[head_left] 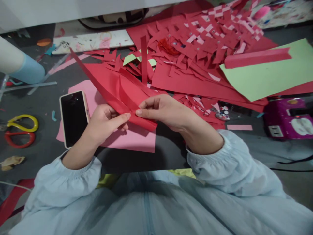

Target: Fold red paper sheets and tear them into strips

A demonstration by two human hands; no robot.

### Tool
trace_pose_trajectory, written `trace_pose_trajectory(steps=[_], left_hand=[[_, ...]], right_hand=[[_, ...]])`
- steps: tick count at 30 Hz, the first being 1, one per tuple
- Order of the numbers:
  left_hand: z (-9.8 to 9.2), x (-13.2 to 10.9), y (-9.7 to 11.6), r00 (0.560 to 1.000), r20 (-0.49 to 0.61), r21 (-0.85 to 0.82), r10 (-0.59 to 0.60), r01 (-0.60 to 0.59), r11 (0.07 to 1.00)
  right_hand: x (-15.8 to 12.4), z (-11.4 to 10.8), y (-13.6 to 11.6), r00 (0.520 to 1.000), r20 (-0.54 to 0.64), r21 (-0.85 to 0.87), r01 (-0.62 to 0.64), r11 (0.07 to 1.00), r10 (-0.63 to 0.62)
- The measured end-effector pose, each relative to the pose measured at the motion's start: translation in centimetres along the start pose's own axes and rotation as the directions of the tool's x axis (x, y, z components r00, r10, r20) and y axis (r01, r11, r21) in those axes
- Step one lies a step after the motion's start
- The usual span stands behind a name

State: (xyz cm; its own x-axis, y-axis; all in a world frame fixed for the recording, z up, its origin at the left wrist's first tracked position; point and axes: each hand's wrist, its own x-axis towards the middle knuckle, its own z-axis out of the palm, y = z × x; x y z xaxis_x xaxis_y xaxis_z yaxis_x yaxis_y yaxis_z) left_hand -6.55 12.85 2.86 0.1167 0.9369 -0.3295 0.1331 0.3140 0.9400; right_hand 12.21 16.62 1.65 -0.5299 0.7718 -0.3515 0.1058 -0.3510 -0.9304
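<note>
A folded red paper is held near the centre of the frame, above a pink sheet; its lower edge is pinched by the left hand, the grip clamped with the thumb on top; its fold, just to the right, is pinched by the right hand – that grip clamped too, between thumb and forefinger. At centre left a phone is laid partly on the pink sheet; scissors are seen at the left edge – a green sheet is spread at upper right.
</note>
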Motion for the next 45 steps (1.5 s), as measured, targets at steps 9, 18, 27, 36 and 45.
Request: trace_pose_trajectory(steps=[9,18,27,36,45], left_hand=[[0.5,0.0,0.0,0.995,0.061,-0.046,-0.082,0.085,0.995],[0.2,0.1,-0.1,0.996,0.069,-0.094,-0.054,0.061,0.994],[0.0,0.1,-0.1,1.0,0.022,-0.067,0.001,0.0,0.998],[-0.1,0.0,0.1,0.999,-0.037,-0.02,0.037,-0.038,0.999],[-0.2,0.1,0.0,0.994,-0.082,0.032,0.067,-0.065,0.997]], right_hand=[[0.2,0.5,0.0,0.998,-0.061,0.101,0.013,0.995,-0.007],[0.4,0.8,0.7,0.994,-0.101,0.209,0.056,0.976,-0.035],[0.7,0.8,1.1,0.992,-0.125,0.317,0.052,0.947,-0.012],[0.5,0.0,0.6,0.998,-0.062,0.186,-0.003,0.982,0.015],[0.5,0.1,0.3,0.993,-0.114,0.205,0.021,0.978,0.002]])
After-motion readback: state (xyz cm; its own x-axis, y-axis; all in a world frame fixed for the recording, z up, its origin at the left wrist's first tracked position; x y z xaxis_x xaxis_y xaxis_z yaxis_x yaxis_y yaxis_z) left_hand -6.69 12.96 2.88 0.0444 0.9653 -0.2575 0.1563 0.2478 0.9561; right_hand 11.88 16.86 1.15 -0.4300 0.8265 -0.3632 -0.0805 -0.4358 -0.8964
